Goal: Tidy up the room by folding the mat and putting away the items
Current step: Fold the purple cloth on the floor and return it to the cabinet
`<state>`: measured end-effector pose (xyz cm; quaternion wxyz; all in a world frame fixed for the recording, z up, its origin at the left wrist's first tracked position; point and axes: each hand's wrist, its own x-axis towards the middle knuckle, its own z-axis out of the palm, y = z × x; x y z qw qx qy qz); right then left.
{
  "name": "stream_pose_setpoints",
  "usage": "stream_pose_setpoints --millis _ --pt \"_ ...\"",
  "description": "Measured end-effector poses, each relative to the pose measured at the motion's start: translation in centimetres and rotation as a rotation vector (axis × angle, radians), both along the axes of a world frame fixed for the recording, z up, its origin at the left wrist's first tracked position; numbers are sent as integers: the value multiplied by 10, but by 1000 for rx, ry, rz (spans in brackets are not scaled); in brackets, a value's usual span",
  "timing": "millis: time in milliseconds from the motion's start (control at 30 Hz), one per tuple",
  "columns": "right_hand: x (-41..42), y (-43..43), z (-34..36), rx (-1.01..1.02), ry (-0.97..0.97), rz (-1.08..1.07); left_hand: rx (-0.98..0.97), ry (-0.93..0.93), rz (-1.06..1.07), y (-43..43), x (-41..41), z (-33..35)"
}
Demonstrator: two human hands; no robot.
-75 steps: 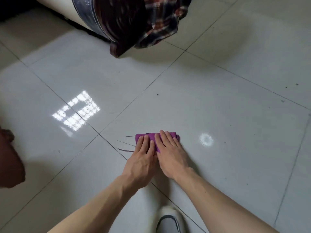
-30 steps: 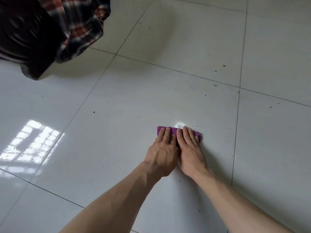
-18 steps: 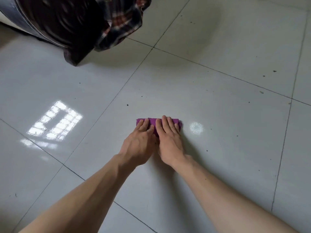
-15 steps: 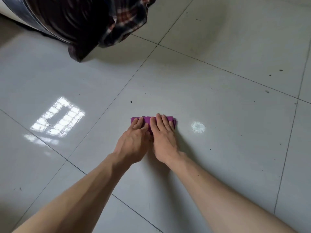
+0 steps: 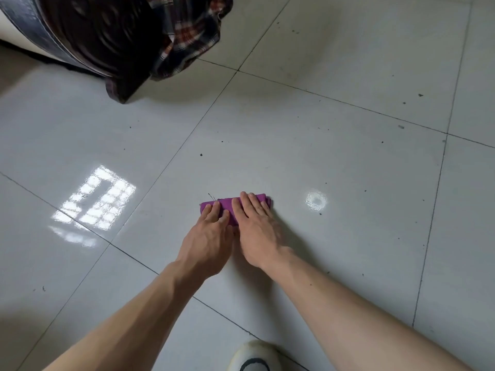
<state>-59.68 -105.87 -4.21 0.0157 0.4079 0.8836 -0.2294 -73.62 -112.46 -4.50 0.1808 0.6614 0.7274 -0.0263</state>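
On the shiny tile floor [image 5: 321, 145], a small purple mat [image 5: 227, 206] is lying folded up. Both hands are pressing flat on it, side by side: left hand [image 5: 207, 241] and right hand [image 5: 257, 231], fingers straight.

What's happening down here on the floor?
A person is bent over the tiled floor, pressing a small purple mat flat. The mat is already folded into a narrow bundle. The left hand and right hand lie side by side on it, fingers straight. A plaid cloth hangs further back, not yet put away.
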Motion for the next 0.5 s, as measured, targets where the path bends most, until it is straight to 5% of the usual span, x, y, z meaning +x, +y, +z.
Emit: stream_pose_setpoints --millis 400,500 --pt "110 -46 4 -1 -41 -96 88 -141 -134 -32 95 12" --pt "126 -42 16 -66 -8 -133 227 -243 46 -18 108 32"
